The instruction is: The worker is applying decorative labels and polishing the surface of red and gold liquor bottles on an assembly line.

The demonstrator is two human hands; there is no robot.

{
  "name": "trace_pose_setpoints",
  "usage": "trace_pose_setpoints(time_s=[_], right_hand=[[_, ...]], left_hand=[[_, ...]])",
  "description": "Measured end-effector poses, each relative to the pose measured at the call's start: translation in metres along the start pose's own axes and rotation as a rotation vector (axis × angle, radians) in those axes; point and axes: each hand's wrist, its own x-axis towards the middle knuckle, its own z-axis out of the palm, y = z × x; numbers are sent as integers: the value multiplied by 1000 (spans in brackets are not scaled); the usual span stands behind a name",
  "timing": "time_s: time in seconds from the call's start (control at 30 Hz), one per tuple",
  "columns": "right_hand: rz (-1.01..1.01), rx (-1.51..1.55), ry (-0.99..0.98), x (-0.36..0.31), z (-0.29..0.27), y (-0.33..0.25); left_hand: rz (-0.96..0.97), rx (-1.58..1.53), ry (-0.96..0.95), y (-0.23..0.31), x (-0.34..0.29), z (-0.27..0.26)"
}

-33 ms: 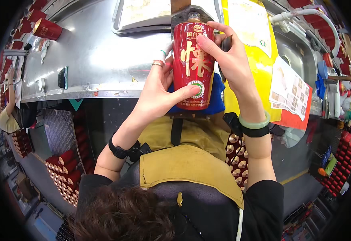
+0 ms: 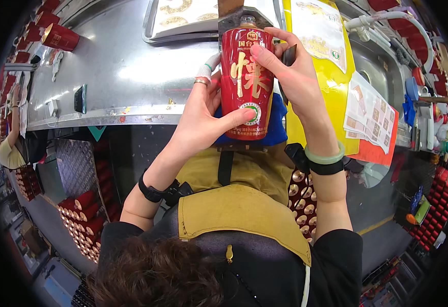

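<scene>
A glossy red bottle (image 2: 247,56) with gold lettering and a clear-topped neck lies between my hands, its neck pointing away from me. Around its lower left side my left hand (image 2: 199,115) is closed, the thumb pressing beside a round green-and-white emblem (image 2: 253,113). My right hand (image 2: 296,66) grips the upper right side, thumb on the front and a finger near the neck. Its other fingers are partly hidden. A dark flat piece (image 2: 288,55) shows by the right palm; I cannot tell what it is. Blue cloth (image 2: 278,128) lies under the bottle.
A metal tray (image 2: 157,38) with gold decals stands beyond the bottle on the steel worktable (image 2: 132,66). Rightward lie a yellow sheet (image 2: 313,110), printed papers (image 2: 370,110) and a sink (image 2: 382,66). Another red bottle-like piece (image 2: 60,37) is far left. A person's arm (image 2: 14,123) shows at the left rim.
</scene>
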Motion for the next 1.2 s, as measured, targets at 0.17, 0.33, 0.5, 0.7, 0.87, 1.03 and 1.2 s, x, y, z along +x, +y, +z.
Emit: trace_pose_setpoints(time_s=[0.17,0.33,0.5,0.7,0.87,1.03,1.2], right_hand=[[1,42,-7,2,-1,0],[37,-10,-23,-5,0,-8],[46,-6,-19,-10,0,-6],[66,-20,-39,-12,1,-16],[68,-51,-38,-12,-2,-17],[75,-65,-39,-11,-1,-15],[94,-33,-36,-11,-1,-16]], left_hand=[[7,-19,6,-1,4,0],[-30,-4,-23,2,-2,-1],[19,26,-30,0,-1,1],[9,16,-44,4,-2,0],[11,33,-53,7,-1,3],[15,20,-48,7,1,2],[6,34,-50,5,0,1]])
